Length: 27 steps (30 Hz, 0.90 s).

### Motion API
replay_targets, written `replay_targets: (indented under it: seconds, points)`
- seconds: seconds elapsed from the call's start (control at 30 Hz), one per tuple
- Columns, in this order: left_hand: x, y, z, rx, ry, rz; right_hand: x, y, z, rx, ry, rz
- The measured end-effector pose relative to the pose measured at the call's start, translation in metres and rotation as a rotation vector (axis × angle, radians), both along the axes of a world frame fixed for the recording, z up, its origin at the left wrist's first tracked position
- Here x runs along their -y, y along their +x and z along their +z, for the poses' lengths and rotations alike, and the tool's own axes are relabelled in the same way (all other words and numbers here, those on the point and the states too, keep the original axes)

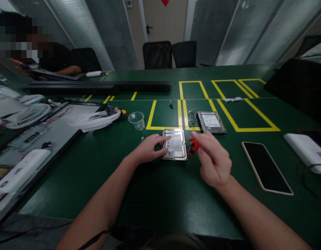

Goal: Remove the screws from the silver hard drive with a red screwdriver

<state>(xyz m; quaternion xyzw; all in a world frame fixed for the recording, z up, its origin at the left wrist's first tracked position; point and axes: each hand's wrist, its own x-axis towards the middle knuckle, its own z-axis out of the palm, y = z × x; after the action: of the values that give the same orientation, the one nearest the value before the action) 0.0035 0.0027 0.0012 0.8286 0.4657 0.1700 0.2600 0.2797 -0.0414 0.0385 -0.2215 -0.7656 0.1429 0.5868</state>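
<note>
A silver hard drive (176, 144) with a white label lies flat on the green table in front of me. My left hand (150, 148) reaches over its left side, with the index finger and thumb spread apart on its top. Just right of the drive, my right hand (215, 158) is closed round an orange-red and black handle (194, 147), which looks like a small screwdriver; its tip cannot be made out. A second hard drive (212, 121) lies behind, beside a small clear or shiny piece (192, 118). Tiny light bits (142, 138) lie left of my left hand.
A clear plastic cup (136, 121) stands behind my left hand. White fan parts (98, 118) and a large flat panel (64, 128) fill the left side. A phone (266, 167) and a white device (306, 152) lie right. Long black bars (103, 86) lie behind; a person sits far left.
</note>
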Motion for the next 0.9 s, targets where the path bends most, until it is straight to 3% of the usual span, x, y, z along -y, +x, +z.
replay_targets:
  seconds: [0.3, 0.6, 0.9]
  points:
    - [0.0009, 0.0009, 0.0017, -0.003, 0.006, 0.001, -0.0009, -0.0006, 0.0029, 0.016, 0.064, -0.069]
    - [-0.0002, -0.0004, -0.0001, -0.011, 0.001, 0.004, 0.0048, -0.0002, 0.0031, -0.025, -0.047, -0.016]
    - [0.0013, 0.0012, 0.0032, -0.004, 0.013, -0.001, 0.0049, -0.0066, 0.0068, -0.086, 0.016, -0.057]
